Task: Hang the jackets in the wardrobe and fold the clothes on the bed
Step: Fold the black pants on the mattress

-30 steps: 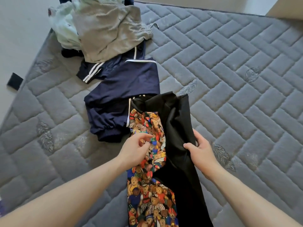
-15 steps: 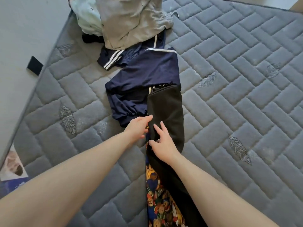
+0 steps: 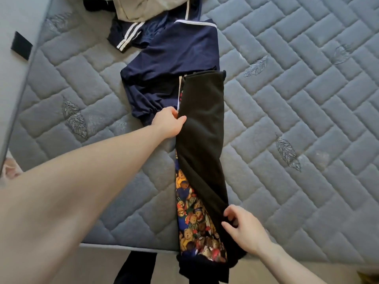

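On the bed [image 3: 287, 99], left hand [image 3: 167, 125] pinches the black garment [image 3: 202, 128] mid-edge; right hand [image 3: 244, 228] grips its near edge. Soft, light, limp: hold edges.

A long garment [image 3: 202, 128] lies on the mattress [image 3: 297, 111], its far end overlapping a jacket [image 3: 174, 64]; behind that, perhaps more clothes [image 3: 139, 7].

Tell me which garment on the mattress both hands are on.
The long black garment with the teddy-bear print lining, laid down the middle. Left hand grips its left edge, right hand its lower right edge. The navy and beige pieces lie untouched.
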`<state>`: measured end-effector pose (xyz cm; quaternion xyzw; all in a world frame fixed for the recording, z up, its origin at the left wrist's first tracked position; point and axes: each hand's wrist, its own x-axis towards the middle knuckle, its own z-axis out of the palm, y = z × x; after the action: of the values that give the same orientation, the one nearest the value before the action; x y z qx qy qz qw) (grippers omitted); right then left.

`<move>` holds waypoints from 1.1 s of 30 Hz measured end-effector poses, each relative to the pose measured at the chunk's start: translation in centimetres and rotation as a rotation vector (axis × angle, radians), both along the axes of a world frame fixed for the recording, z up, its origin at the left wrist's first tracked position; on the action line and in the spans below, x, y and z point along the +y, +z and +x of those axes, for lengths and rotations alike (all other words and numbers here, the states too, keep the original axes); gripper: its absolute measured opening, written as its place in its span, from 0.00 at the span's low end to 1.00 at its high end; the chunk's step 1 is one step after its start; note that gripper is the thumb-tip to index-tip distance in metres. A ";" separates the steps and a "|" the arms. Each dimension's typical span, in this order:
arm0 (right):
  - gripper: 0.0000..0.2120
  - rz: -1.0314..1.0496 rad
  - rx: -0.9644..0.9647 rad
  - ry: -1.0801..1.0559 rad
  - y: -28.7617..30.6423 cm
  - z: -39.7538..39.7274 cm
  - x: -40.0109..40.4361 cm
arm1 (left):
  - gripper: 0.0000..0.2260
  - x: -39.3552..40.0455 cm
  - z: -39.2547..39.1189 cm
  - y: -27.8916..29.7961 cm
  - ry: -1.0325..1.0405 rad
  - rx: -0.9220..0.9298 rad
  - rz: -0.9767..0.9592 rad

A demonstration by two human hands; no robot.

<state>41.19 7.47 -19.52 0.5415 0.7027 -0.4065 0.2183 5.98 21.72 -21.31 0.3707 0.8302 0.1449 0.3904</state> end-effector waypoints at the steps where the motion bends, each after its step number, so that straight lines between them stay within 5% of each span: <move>1: 0.06 -0.004 -0.007 0.016 -0.2 0.0 -0.6 | 0.15 -0.6 0.3 0.2 -0.014 0.000 0.002; 4: 0.09 0.037 0.018 -0.008 -0.6 -0.8 -1.7 | 0.18 -2.7 1.4 0.9 -0.038 -0.024 -0.021; 8: 0.34 0.121 -0.112 -0.158 -1.9 -0.7 -2.6 | 0.28 -6.7 3.4 1.3 -0.086 -0.053 -0.184; 13: 0.21 0.062 -0.275 -0.295 -1.9 1.6 -4.1 | 0.30 -11.8 8.3 -0.3 -0.181 -0.154 -0.413; 16: 0.15 0.083 -0.211 -0.221 -0.4 2.2 -5.6 | 0.27 -12.8 10.9 -1.1 -0.016 -0.289 -0.434; 25: 0.17 -0.153 0.116 -0.220 2.6 -5.3 -13.7 | 0.13 -15.5 10.3 -1.0 0.262 -0.297 -0.239; 30: 0.30 -0.344 0.134 -0.175 -0.7 -9.5 -14.0 | 0.16 -17.2 7.3 -1.9 0.117 -0.158 -0.268; 33: 0.29 -0.449 0.128 -0.120 -1.4 -9.9 -13.4 | 0.16 -17.1 5.8 -2.4 -0.014 -0.083 -0.343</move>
<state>31.28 -5.94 -20.92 0.4933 0.5738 -0.5982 0.2638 11.82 4.58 -23.74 0.2980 0.8233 0.0136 0.4829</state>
